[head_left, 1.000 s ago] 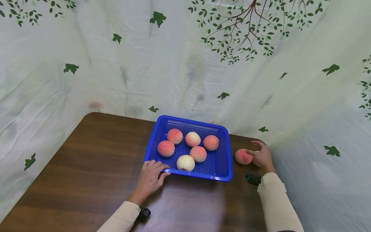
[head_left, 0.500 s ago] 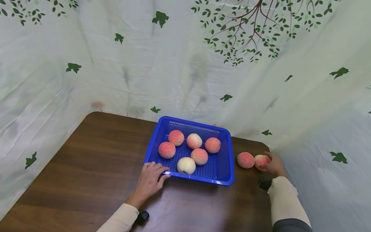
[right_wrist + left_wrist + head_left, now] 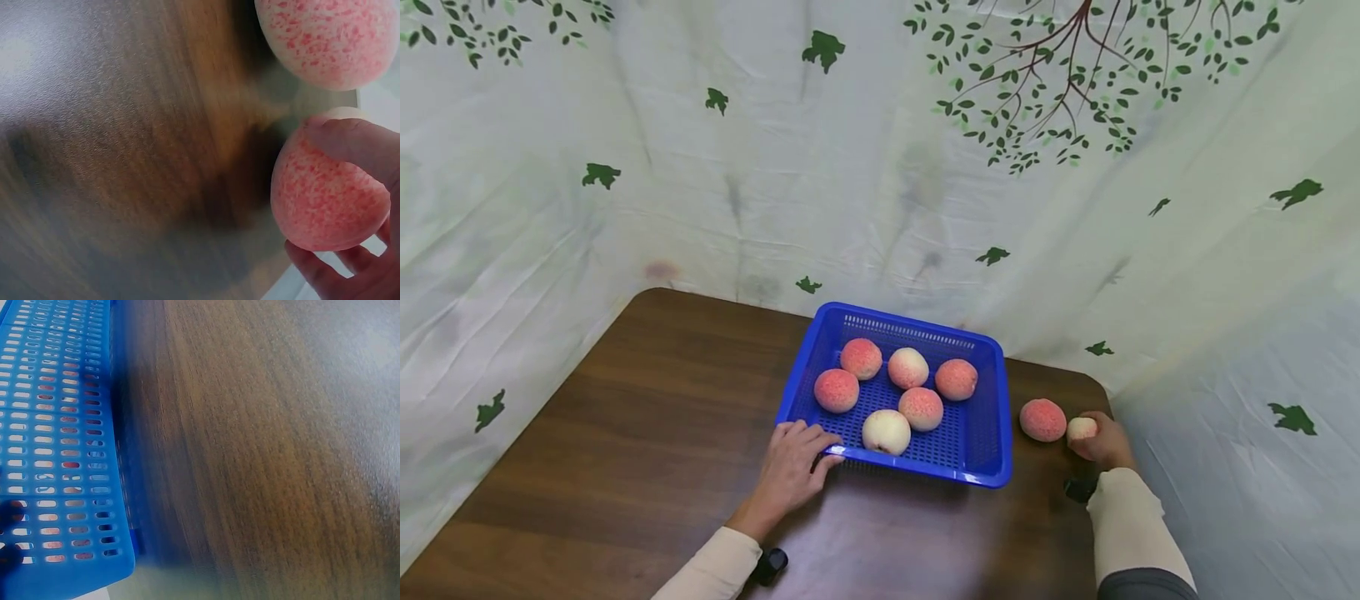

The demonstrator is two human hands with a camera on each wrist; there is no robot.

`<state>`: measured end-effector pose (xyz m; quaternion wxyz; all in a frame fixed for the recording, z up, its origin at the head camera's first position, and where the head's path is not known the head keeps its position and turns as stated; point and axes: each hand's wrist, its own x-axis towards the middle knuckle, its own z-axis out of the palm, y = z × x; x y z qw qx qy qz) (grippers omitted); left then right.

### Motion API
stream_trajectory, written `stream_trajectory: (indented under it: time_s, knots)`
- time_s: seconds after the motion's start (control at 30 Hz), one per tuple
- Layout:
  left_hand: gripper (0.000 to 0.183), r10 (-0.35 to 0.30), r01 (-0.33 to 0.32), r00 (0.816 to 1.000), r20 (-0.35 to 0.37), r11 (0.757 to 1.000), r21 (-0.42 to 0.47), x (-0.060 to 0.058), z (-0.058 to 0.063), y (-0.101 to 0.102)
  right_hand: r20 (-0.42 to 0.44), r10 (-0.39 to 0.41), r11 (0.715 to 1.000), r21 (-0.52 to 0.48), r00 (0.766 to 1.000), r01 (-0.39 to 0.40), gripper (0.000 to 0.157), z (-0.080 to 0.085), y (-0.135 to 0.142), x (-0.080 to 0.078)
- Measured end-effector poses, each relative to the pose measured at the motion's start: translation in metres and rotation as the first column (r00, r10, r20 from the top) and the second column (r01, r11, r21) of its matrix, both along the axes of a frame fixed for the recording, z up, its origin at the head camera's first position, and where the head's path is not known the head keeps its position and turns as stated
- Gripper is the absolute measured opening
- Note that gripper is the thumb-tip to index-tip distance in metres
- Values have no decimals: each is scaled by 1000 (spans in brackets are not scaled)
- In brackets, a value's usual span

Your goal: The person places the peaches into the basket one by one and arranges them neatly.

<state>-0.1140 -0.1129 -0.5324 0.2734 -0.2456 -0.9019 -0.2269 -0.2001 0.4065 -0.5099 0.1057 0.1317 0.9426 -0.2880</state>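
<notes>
A blue plastic basket (image 3: pixel 1000 417) stands on the table with several peaches in it, one of them a pale peach (image 3: pixel 886 432) by the near rim. My left hand (image 3: pixel 792 467) grips the basket's near left corner, thumb below the rim. In the left wrist view the slotted basket wall (image 3: pixel 56 450) fills the left side, with dark fingertips at its edge. To the right of the basket, my right hand (image 3: pixel 1107 442) holds a peach (image 3: pixel 331 194) between thumb and curled fingers. Just left of that hand lies another reddish peach (image 3: pixel 1042 420) on the table.
The brown wooden table (image 3: pixel 647 450) has a rounded far right corner near the right hand. A pale curtain (image 3: pixel 865 167) with leaf prints hangs along the back and both sides, close behind the basket.
My right hand has moved from over the reddish peach to the peach at its right and closed round it. The left hand keeps its grip on the basket. The view has shifted slightly.
</notes>
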Motion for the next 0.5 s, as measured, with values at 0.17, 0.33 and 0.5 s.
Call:
stream_trajectory:
  time_s: [0.17,0.33,0.5]
  knots:
    - [20,-11,11,1000,-19,1000,22,-1,-1,0,-10,-23,998,-66,1000,22,62,-1,1,9]
    - [20,-14,15,999,-30,999,31,-1,-3,0,17,-53,992,-111,998,55,64,4,2,17]
    - [19,-11,12,999,-32,1000,28,-1,-2,0,-8,-72,991,-114,997,70,64,16,0,24]
